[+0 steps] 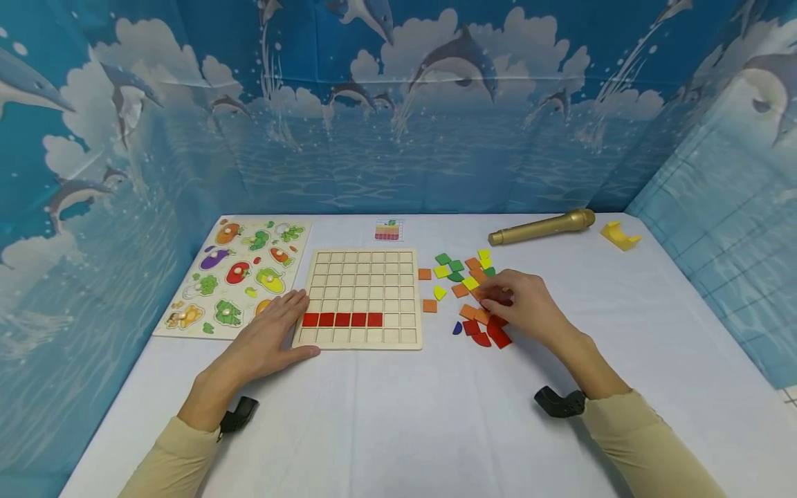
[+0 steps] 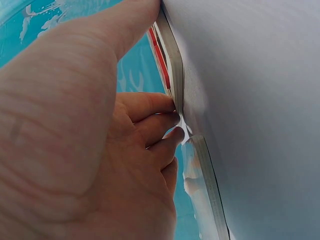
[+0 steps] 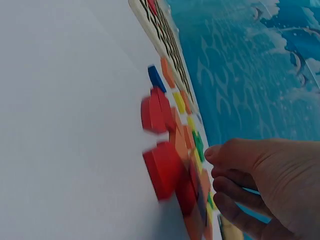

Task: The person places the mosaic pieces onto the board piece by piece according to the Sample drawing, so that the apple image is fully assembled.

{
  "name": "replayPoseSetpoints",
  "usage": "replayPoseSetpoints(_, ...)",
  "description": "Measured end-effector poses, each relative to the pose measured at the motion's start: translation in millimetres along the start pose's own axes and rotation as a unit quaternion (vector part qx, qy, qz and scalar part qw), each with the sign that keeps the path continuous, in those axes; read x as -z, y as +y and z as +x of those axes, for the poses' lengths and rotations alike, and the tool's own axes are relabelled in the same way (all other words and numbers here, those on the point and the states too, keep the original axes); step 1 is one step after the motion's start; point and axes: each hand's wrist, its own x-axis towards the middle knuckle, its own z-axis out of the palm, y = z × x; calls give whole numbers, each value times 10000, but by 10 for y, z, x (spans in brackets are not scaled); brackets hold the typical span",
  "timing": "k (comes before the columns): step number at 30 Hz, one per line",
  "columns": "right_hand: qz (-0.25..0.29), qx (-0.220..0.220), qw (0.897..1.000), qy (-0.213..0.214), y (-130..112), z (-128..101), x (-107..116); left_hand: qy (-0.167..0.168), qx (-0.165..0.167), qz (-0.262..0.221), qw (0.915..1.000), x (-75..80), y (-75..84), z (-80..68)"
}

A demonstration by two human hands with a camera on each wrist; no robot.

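Note:
My left hand rests against the left side of a wooden grid board. In the left wrist view its fingers touch the board's edge, the thumb at the near corner. Several red square tiles fill part of the board's second row from the bottom. Over a loose pile of coloured tiles, my right hand hovers with bent fingers, close to orange tiles. No tile shows between its thumb and fingers in the right wrist view. Red pieces lie below that hand.
A vegetable puzzle board lies left of the grid. Behind the grid is a small picture card. A gold microphone and a yellow stand lie at the back right. Dolphin-print cloth encloses the table.

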Motion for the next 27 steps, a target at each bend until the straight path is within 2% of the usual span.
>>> replayPoseSetpoints(7,-341,-342,9988,54,185,-97,102,-7,-5,-3,10000,1,1,-9)
replayPoseSetpoints(15,-462,-577,9972,-140,209,-91,158,9,-46,-21,10000,5,9,-5)
replayPoseSetpoints(27,-596,-583,9963,-203,207,-42,172,2,-24,29,10000,-7,-12,2)
